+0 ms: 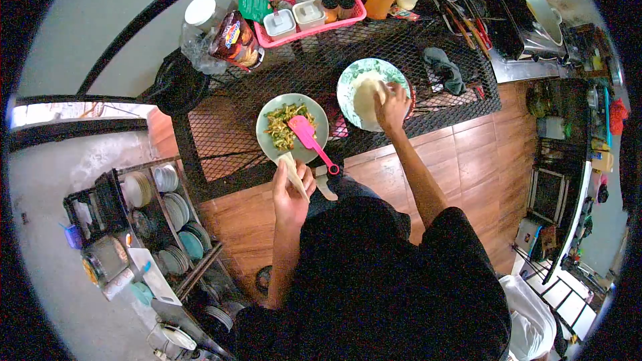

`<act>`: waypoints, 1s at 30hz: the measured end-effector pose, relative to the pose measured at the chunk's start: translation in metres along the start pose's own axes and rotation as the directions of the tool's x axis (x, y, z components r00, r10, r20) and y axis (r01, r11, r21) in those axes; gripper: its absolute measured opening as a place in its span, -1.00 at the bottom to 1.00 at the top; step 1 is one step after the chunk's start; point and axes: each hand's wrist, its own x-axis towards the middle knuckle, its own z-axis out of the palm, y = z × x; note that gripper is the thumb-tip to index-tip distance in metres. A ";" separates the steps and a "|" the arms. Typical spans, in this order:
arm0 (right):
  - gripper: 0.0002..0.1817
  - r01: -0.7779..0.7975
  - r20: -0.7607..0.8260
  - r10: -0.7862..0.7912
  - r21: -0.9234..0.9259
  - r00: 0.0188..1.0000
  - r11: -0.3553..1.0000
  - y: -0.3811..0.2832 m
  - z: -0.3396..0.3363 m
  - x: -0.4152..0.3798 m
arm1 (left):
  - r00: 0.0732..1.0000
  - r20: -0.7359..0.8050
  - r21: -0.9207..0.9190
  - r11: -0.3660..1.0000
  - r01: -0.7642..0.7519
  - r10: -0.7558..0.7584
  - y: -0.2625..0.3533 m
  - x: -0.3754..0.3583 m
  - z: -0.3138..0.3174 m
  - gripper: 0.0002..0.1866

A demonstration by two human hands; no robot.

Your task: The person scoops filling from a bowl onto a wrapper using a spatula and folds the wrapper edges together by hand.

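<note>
Where the black mesh table [231, 87] runs along its near edge, the pale green plate [261, 135] sits close to that edge, with mesh showing to its left. A narrow gap parts it from the patterned plate [346, 85], and beyond that more mesh runs to a grey cloth [447, 72]. Behind both plates, the pink basket [281, 41] bounds the reach.

From the left again, a pink spatula [304, 132] covers part of the shredded filling [278, 135], its handle jutting over the rim. A pale curved piece [326, 186] below it is hard to identify. The right hand [393, 108] hides the right side of the patterned plate and part of the pale round sheets [365, 101] on it; their number is unclear.

The left hand [289, 197] is raised just off the near side of the filling plate, thumb and fingers closed around a pale folded sheet [293, 172]. The right arm stretches forward, fingers bent down at the round sheets' right side; whether they grip one, I cannot tell.
</note>
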 end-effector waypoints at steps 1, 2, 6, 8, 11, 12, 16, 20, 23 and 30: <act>-0.48 -0.084 -0.023 0.082 -0.074 0.996 0.994 0.007 -0.001 -0.002 | 1.000 -0.016 0.022 1.000 -0.008 0.008 0.001 -0.001 0.000 -0.70; -0.38 -0.169 -0.054 0.163 -0.146 0.985 0.975 0.013 -0.002 -0.004 | 0.999 -0.031 0.044 0.999 -0.014 0.015 0.002 -0.001 0.000 -0.70; -0.15 -0.192 0.096 0.229 -0.299 0.969 0.935 0.025 0.004 -0.009 | 1.000 0.009 0.006 1.000 -0.003 0.003 -0.001 0.000 -0.004 -0.70; -0.05 -0.175 0.032 0.199 -0.356 0.979 0.918 0.026 0.010 -0.010 | 1.000 0.009 0.015 1.000 0.006 -0.006 -0.002 0.001 -0.003 -0.70; 0.03 -0.311 0.221 0.410 -0.377 0.885 0.873 0.004 -0.003 0.007 | 1.000 -0.009 0.027 1.000 0.015 -0.014 -0.003 0.001 0.000 -0.71; 0.03 -0.313 0.221 0.412 -0.376 0.884 0.872 0.003 0.000 0.007 | 0.999 -0.028 0.031 0.999 0.019 -0.019 -0.003 0.001 0.000 -0.71; 0.00 -0.362 0.201 0.447 -0.352 0.872 0.863 0.003 0.006 0.013 | 0.999 -0.024 0.021 0.999 0.026 -0.025 -0.002 0.001 0.000 -0.72; 0.02 -0.447 0.274 0.516 -0.277 0.812 0.851 0.015 0.021 0.019 | 0.998 -0.053 -0.004 0.999 0.041 -0.041 -0.004 0.000 -0.005 -0.72; 0.03 -0.457 0.474 0.484 -0.180 0.736 0.871 0.027 0.016 0.030 | 0.996 0.026 -0.112 0.990 0.091 -0.089 -0.008 0.002 -0.021 -0.74; -0.28 -0.202 0.288 0.236 -0.143 0.928 0.969 0.110 0.106 0.027 | 0.986 -0.152 -0.021 0.998 0.060 -0.063 -0.020 0.007 -0.009 -0.73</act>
